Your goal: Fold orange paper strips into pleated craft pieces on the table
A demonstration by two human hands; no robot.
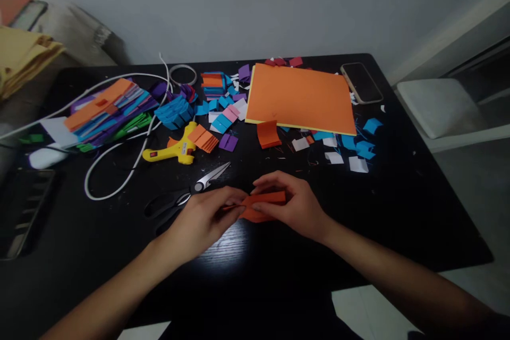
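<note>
Between my two hands, low over the near middle of the black table, is a folded piece of orange paper (263, 214). My left hand (207, 212) pinches its left end between thumb and fingers. On the other side my right hand (297, 204) grips it, thumb on the near face and fingers behind. Just beyond my left hand lie scissors (203, 183), blades apart and black handles partly under my wrist. Farther off rests a yellow glue gun (175, 152), beside a small stack of orange paper pieces (205, 139). A curled orange piece (269, 135) sits ahead of my right hand.
Orange sheets (300, 95) lie at the back, near a phone (362, 83) at the right edge. Blue and white scraps (358, 163) are scattered around. Stacked coloured strips (111, 109) and a looped white cable (90, 170) occupy the left. A white stool (440, 106) stands right.
</note>
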